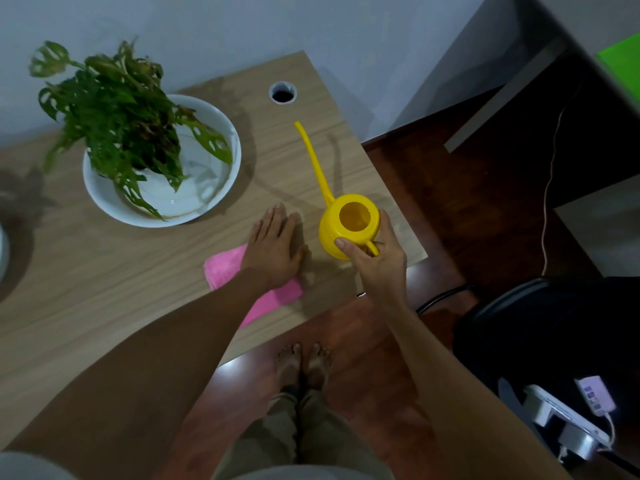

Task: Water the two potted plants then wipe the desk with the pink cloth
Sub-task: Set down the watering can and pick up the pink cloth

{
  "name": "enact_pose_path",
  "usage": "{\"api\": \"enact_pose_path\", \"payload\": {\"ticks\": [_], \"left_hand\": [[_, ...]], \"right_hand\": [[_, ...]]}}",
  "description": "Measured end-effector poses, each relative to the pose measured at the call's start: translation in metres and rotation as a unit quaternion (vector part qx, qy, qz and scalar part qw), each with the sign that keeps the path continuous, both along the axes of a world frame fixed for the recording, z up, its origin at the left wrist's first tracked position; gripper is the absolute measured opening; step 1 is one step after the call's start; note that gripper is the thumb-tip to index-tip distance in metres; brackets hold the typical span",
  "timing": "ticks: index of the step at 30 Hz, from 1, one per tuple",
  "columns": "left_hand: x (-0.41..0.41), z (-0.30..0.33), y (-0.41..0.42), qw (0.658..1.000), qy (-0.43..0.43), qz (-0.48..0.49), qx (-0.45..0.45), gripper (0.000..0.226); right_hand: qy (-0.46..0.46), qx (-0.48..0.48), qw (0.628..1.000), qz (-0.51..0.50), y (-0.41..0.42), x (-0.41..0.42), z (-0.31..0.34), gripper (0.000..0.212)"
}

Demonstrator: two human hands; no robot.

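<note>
Yellow watering can point(348, 230) sits by the surface's edge, my right hand point(375, 259) pinching its handle to lift, left hand point(275, 245) spread flat steadying the pink cloth point(225, 268).

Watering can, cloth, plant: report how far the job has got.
Done: nothing can be confirmed; the picture does not show whether the plant in the white bowl has been watered. In hand: the right hand grips the yellow watering can by its handle, upright on the desk. Left: wiping; the left hand lies flat on the folded pink cloth.
</note>
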State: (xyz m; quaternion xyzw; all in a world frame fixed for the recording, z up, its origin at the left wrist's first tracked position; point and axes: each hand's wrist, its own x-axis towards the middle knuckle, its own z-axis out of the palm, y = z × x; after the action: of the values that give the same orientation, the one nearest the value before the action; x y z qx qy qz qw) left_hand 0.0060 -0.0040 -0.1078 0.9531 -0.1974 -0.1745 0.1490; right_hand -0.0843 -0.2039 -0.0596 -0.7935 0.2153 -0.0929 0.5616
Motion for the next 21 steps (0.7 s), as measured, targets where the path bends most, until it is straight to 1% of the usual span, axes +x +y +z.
{"api": "enact_pose_path", "payload": {"ticks": [3, 6, 7, 8, 10, 11, 12, 13, 15, 16, 19, 21], "left_hand": [[0.003, 0.005, 0.003, 1.0, 0.015, -0.004, -0.017, 0.077], [0.002, 0.012, 0.014, 0.999, 0.021, -0.008, -0.033, 0.076], [0.0, 0.015, 0.021, 0.999, 0.021, -0.004, -0.036, 0.076], [-0.002, 0.018, 0.028, 0.999, 0.022, 0.005, -0.039, 0.076], [-0.007, 0.023, 0.046, 0.998, 0.031, 0.033, -0.039, 0.074], [-0.009, 0.025, 0.054, 0.997, 0.039, 0.051, -0.037, 0.073], [-0.011, 0.028, 0.064, 0.996, 0.044, 0.07, -0.033, 0.072], [-0.013, 0.03, 0.072, 0.995, 0.047, 0.087, -0.028, 0.07], [-0.018, 0.034, 0.088, 0.993, 0.046, 0.109, -0.017, 0.065], [-0.02, 0.036, 0.096, 0.992, 0.044, 0.118, -0.013, 0.061], [-0.027, 0.043, 0.111, 0.989, 0.055, 0.133, -0.015, 0.057], [-0.031, 0.044, 0.118, 0.989, 0.062, 0.131, -0.006, 0.062]], "right_hand": [[0.038, -0.041, 0.998, -0.017, 0.002, -0.002, 0.001, 0.083], [0.067, -0.139, 0.987, -0.045, 0.008, -0.006, 0.01, 0.094], [0.059, -0.176, 0.981, -0.063, 0.012, -0.009, 0.014, 0.094], [0.023, -0.222, 0.972, -0.076, 0.018, -0.011, 0.018, 0.088], [-0.095, -0.306, 0.945, -0.063, 0.035, -0.015, 0.023, 0.066], [-0.146, -0.315, 0.937, -0.028, 0.045, -0.015, 0.025, 0.053], [-0.173, -0.301, 0.937, 0.021, 0.056, -0.013, 0.027, 0.043], [-0.173, -0.274, 0.943, 0.071, 0.066, -0.01, 0.028, 0.037], [-0.128, -0.241, 0.948, 0.163, 0.082, 0.003, 0.028, 0.034], [-0.092, -0.248, 0.943, 0.203, 0.089, 0.012, 0.026, 0.037], [0.063, -0.259, 0.921, 0.284, 0.1, 0.039, 0.02, 0.052], [0.13, -0.28, 0.896, 0.321, 0.105, 0.055, 0.013, 0.061]]}}
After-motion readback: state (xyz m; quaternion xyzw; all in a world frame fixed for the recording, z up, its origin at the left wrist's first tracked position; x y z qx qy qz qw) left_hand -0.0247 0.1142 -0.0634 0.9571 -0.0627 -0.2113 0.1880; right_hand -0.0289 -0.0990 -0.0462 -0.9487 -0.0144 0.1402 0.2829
